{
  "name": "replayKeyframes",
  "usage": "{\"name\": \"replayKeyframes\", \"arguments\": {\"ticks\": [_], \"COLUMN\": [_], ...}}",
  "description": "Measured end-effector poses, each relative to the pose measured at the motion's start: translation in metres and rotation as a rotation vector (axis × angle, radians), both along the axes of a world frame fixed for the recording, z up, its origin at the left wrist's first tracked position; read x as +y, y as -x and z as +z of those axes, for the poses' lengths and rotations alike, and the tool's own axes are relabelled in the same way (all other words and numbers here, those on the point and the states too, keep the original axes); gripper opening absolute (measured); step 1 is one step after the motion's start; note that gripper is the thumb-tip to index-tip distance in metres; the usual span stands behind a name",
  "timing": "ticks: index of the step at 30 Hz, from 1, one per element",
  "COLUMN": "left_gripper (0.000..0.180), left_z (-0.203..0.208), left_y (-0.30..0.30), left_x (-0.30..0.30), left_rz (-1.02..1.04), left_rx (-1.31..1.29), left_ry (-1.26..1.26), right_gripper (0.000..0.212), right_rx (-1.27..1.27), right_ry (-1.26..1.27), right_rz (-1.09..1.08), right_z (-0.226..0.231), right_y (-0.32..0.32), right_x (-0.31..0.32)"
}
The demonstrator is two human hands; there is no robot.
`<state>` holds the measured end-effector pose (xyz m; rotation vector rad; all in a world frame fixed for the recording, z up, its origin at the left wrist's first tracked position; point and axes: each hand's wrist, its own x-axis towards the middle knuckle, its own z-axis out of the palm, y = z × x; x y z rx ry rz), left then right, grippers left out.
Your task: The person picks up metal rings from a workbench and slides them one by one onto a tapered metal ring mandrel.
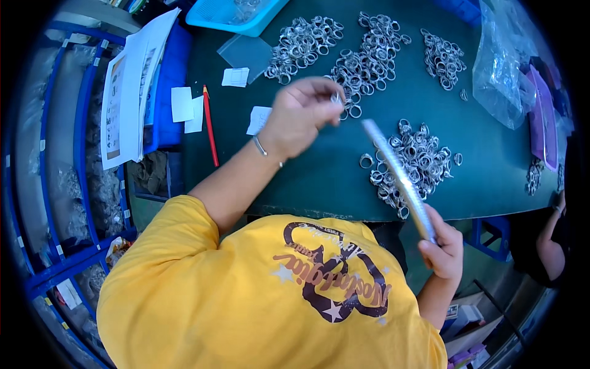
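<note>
My left hand (301,115) is closed in a pinch on a silver ring (336,98), above the near end of the middle ring pile (369,58). A thin bracelet (260,146) circles that wrist. My right hand (444,247) grips the thick end of a long silver ring mandrel (396,172). The mandrel slants up and to the left, its narrow tip free and pointing toward my left hand. Beneath and beside it spreads a nearer pile of silver rings (430,157).
More rings lie in a far-left pile (304,46) and a far-right pile (444,58) on the green table (283,187). A red pen (210,126), paper slips (182,104), a light-blue tray (236,24), clear plastic bags (504,74) and a purple tray (542,120) surround them. Another person's arm (553,246) shows at right.
</note>
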<state>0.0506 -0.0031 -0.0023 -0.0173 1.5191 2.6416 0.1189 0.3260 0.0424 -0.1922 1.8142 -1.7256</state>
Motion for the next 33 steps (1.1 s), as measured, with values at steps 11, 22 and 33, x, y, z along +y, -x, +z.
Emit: {"name": "replayKeyframes", "arguments": {"ticks": [11,22,33], "left_gripper": [0.014,0.012,0.025], "left_z": [-0.002,-0.02,0.0], "left_y": [0.035,0.013,0.003], "left_x": [-0.001,0.051,0.018], "left_rz": [0.204,-0.111,-0.171], "left_rx": [0.458,0.639,-0.256], "left_ry": [1.244,1.111,-0.397], "right_gripper": [0.057,0.058,0.053], "right_rx": [0.032,0.046,0.139], "right_ry": [-0.072,-0.068,-0.119], "right_rz": [-0.257,-0.228,-0.049], "right_z": [-0.002,0.0,-0.007], "right_y": [-0.005,-0.004,-0.001], "right_x": [0.002,-0.005,-0.013]}}
